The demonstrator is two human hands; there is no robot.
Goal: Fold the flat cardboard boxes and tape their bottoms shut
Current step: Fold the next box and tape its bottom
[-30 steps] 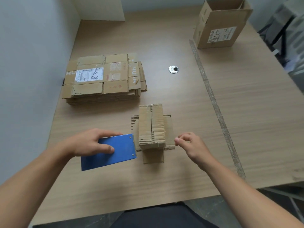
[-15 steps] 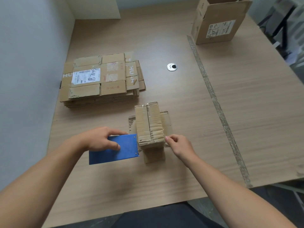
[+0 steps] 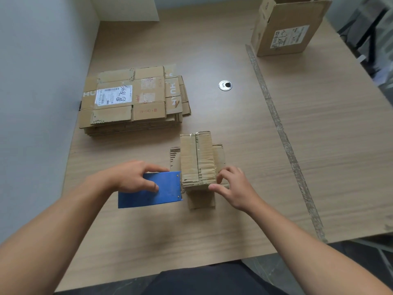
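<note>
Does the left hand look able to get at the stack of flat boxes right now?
Probably reachable, not graspable: bare table lies between the left hand and the stack of flat boxes, but that hand grips the blue tool, and the right hand holds the small box.

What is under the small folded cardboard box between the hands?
Its own cardboard flaps splay flat on the light wooden table beneath the small folded cardboard box. Anything directly below its body is covered.

Wood-grain table (image 3: 319,150) w/ flat-box stack (image 3: 131,101) back-left, small folded box (image 3: 196,158) ctr, blue panel (image 3: 163,193) beside it, open carton (image 3: 289,28) back-right, metal grommet (image 3: 225,85), tape strip (image 3: 276,124).
</note>
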